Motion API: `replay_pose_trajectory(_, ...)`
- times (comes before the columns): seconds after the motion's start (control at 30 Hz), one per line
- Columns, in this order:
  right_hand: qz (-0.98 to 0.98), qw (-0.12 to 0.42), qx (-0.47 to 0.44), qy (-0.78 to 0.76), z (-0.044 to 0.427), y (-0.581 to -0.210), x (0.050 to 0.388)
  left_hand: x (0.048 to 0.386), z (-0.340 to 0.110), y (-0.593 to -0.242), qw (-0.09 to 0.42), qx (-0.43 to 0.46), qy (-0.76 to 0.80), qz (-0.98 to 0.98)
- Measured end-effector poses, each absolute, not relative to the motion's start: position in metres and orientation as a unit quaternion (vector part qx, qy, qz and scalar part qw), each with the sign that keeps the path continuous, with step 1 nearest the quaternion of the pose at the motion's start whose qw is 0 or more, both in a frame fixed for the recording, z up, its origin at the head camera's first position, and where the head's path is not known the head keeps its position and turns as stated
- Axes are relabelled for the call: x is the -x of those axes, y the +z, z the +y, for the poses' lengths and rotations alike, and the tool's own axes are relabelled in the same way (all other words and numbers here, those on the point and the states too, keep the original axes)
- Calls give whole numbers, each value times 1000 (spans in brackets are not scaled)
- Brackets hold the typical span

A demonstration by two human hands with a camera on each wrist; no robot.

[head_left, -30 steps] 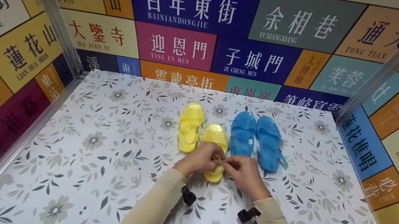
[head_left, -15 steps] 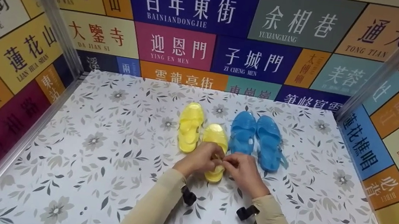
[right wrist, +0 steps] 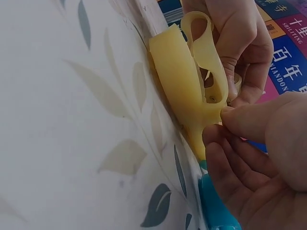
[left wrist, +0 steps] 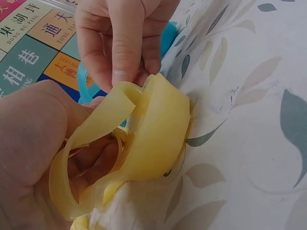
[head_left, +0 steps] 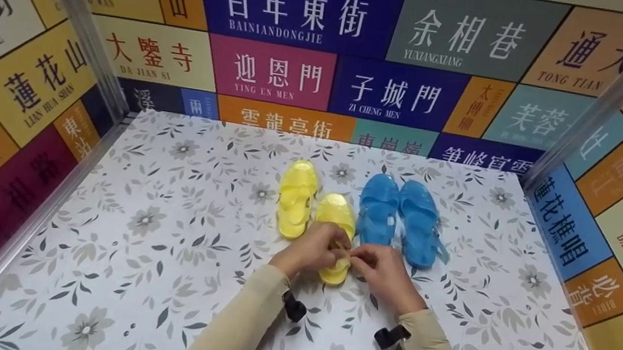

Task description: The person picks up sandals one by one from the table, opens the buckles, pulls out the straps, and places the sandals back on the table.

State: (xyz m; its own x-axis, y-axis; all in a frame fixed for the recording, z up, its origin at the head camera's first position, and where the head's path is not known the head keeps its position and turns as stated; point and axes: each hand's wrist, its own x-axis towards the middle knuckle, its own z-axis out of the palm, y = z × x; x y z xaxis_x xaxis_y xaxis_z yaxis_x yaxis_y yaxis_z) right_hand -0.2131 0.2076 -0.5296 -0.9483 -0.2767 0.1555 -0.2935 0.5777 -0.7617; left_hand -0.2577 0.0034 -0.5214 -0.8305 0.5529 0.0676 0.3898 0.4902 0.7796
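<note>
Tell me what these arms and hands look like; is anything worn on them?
They are a person's. The left hand and right hand are bare, without gloves. Both arms wear long, plain beige sleeves reaching about to the wrists. Near each cuff is a small black device, one on the left and one on the right. No cables are visible.

Bright, even light covers my white floral-patterned worktop (head_left: 183, 296) and glints off the nearer glossy yellow plastic sandal (head_left: 337, 203); my wrist views are dimmer.
</note>
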Motion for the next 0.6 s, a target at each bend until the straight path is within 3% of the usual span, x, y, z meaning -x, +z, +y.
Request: replay_pose_trajectory(0.6, -898, 31, -178, 402, 199, -524, 220, 257, 5, -518, 85, -289, 402, 865)
